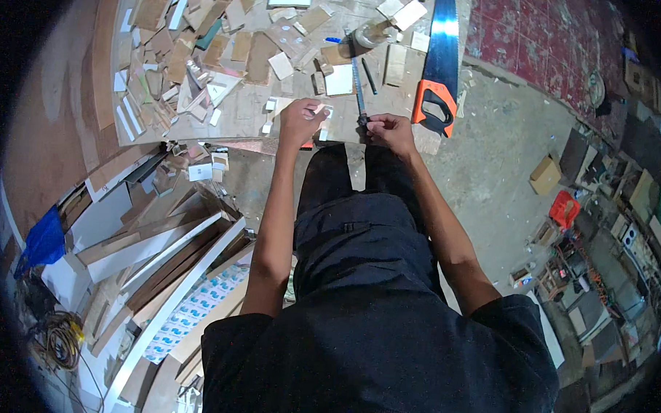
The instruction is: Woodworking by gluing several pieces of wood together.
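Note:
At the near edge of the worktable (pixel 238 134), my left hand (pixel 302 122) has its fingers closed around a small pale wood piece (pixel 320 108). Small white blocks (pixel 270 104) lie just left of that hand. To the right, my right hand (pixel 393 134) pinches the dark end of a long narrow blade-like strip (pixel 359 87), which points away from me across the tabletop; whether it is a saw blade or a ruler is unclear. A dark pen-like stick (pixel 369 76) lies beside the strip. Beyond my left hand is a square white-faced block (pixel 339 80).
An orange-handled handsaw (pixel 435 101) lies at the table's right side. Wood offcuts (pixel 183 56) cover the left part, and a round container (pixel 371 36) stands farther back. Boards (pixel 176 252) lean below left. A red object (pixel 564 209) sits on the floor at right.

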Available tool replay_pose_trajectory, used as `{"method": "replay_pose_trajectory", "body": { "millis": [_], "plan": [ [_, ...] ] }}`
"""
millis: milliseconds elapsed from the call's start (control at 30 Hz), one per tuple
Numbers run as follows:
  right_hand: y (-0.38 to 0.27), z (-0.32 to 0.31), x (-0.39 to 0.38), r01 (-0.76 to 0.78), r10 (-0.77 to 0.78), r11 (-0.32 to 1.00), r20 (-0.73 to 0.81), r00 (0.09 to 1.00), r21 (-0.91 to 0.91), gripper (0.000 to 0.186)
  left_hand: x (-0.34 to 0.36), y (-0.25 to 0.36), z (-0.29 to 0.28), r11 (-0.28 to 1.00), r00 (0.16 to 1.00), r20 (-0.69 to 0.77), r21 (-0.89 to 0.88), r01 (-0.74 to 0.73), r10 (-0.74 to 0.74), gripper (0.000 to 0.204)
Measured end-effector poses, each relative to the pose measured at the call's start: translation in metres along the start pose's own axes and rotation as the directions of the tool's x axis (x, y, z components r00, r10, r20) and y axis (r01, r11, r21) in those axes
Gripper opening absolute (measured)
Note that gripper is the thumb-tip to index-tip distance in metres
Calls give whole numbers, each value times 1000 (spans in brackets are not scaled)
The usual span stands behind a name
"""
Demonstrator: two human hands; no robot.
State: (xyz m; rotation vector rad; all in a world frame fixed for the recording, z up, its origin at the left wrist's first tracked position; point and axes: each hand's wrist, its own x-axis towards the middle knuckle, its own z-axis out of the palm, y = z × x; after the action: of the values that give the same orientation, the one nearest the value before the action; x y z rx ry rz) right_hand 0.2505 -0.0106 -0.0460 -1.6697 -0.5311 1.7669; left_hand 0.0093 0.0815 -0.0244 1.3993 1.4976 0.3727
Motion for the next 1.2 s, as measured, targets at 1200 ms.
{"method": "replay_pose_trajectory", "body": {
  "millis": [1200],
  "plan": [
    [26, -23, -5, 61, -54, 989, -57, 997, 133, 18, -8, 5, 1, 992, 992, 11, 39, -122, 122, 24]
  ]
}}
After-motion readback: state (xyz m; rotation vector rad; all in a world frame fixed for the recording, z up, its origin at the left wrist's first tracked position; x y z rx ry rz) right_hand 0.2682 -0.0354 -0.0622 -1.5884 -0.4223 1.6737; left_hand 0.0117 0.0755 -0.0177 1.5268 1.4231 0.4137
